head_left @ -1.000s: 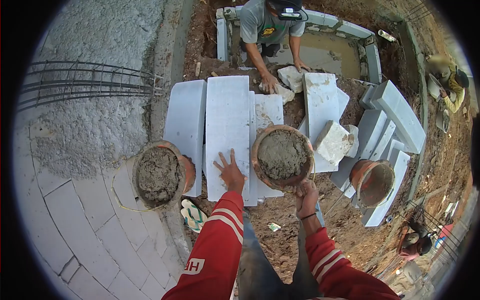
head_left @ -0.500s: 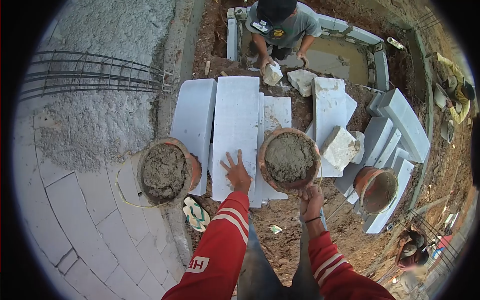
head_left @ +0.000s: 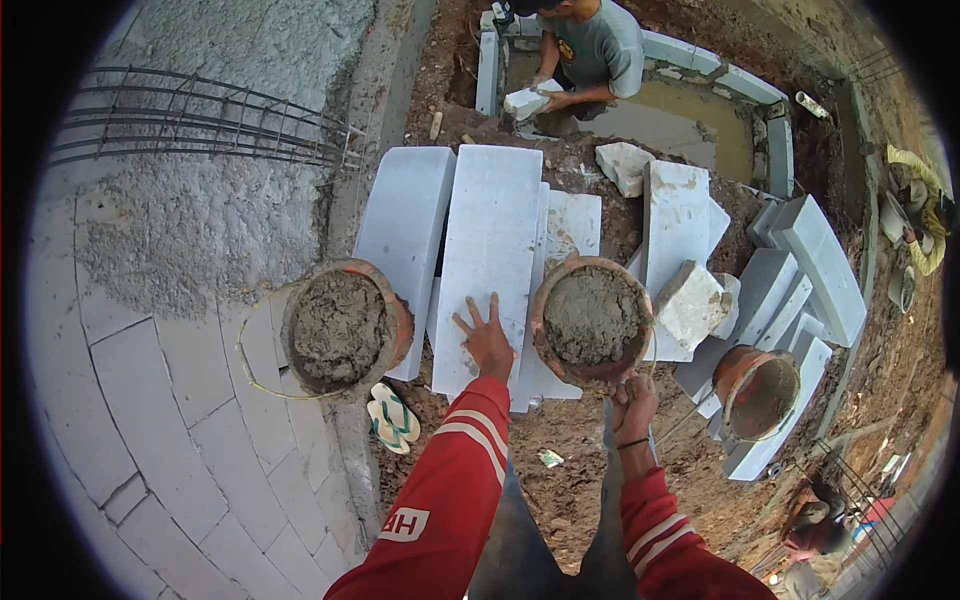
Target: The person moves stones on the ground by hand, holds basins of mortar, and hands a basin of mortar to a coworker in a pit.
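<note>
My left hand [head_left: 487, 345] lies flat with spread fingers on a long pale lightweight block [head_left: 490, 225]. At the near edge of an orange bucket of wet mortar [head_left: 594, 316], my right hand [head_left: 634, 405] has its fingers closed on the bucket, at its rim or thin handle; which one is hard to see. That bucket rests over the blocks. Left of my left hand stands a second bucket of mortar [head_left: 340, 327] with its wire handle hanging out to the side. A third bucket [head_left: 760, 395], mostly without mortar, sits on blocks at the right.
Across the blocks, a person [head_left: 590, 50] holds a white chunk of block [head_left: 532, 100] beside a muddy pit. Broken pieces [head_left: 690, 303] and stacked blocks [head_left: 815, 250] lie right. Flip-flops [head_left: 393, 418] are near my feet; rebar [head_left: 200, 120] juts in at left. Other people work far right.
The person opposite has lifted the white chunk and moved it left toward the pit. My view has shifted slightly; both my hands keep their places on the block and bucket.
</note>
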{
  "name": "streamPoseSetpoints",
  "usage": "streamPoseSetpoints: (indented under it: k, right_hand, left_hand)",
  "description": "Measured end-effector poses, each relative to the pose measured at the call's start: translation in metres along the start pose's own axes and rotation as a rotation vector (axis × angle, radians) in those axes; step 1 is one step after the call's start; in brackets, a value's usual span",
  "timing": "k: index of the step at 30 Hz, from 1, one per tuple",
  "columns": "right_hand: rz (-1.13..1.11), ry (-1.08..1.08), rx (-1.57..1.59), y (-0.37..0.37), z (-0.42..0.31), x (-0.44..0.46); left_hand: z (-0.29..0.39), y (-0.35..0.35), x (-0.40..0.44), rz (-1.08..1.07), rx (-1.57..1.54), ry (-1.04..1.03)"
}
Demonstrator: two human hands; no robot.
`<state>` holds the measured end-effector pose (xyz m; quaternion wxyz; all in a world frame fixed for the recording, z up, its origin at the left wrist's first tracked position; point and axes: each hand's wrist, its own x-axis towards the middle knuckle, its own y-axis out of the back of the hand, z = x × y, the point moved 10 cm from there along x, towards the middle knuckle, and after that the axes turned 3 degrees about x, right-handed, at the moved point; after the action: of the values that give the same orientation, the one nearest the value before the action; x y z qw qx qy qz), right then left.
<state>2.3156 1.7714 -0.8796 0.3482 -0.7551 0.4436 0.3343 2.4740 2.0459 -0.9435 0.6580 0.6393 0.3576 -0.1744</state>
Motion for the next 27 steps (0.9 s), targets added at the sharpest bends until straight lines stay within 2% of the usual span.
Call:
streamPoseSetpoints:
  k: [18, 20, 27]
  right_hand:
    - [-0.001, 0.033, -0.034, 0.003, -0.002, 0.002]
    - [0.06, 0.039, -0.021, 0.004, -0.004, 0.0]
    - [0.075, 0.011, 0.059, 0.012, 0.002, 0.003]
  left_hand:
    - [-0.001, -0.002, 0.001, 0.009, -0.021, -0.013]
    - [-0.001, -0.002, 0.001, -0.012, -0.039, -0.01]
    - [0.0, -0.002, 0.001, -0.004, -0.051, -0.014]
